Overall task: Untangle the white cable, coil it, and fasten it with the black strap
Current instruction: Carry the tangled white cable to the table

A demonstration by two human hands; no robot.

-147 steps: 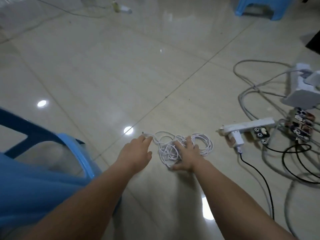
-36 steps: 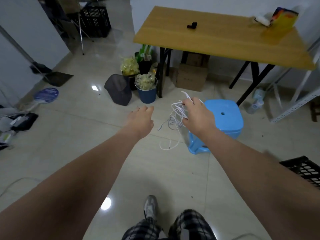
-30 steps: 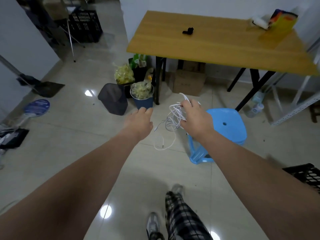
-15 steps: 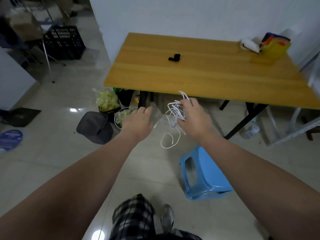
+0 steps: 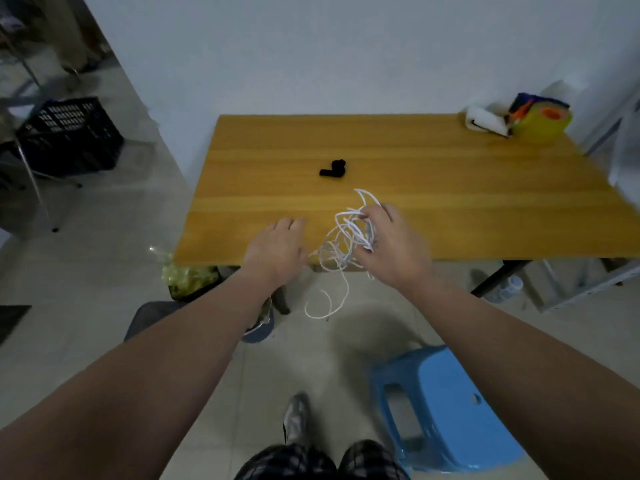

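Note:
My right hand [image 5: 391,245] grips a tangled bunch of white cable [image 5: 341,237] above the near edge of the wooden table [image 5: 433,202]. Loose loops and one end of the cable hang down below the table edge. My left hand [image 5: 277,247] hovers just left of the cable, fingers apart, holding nothing. The black strap [image 5: 333,169] lies rolled up on the table, beyond both hands and near the table's middle.
A yellow box [image 5: 540,119] and a white roll [image 5: 485,123] sit at the table's far right corner. A blue plastic stool [image 5: 446,407] stands on the floor by my right leg. Bins [image 5: 194,278] sit under the table's left front; a black crate [image 5: 69,136] stands far left.
I picked the cable off the floor, carried it in my right hand and walked up to the table. Both hands now reach over its near edge.

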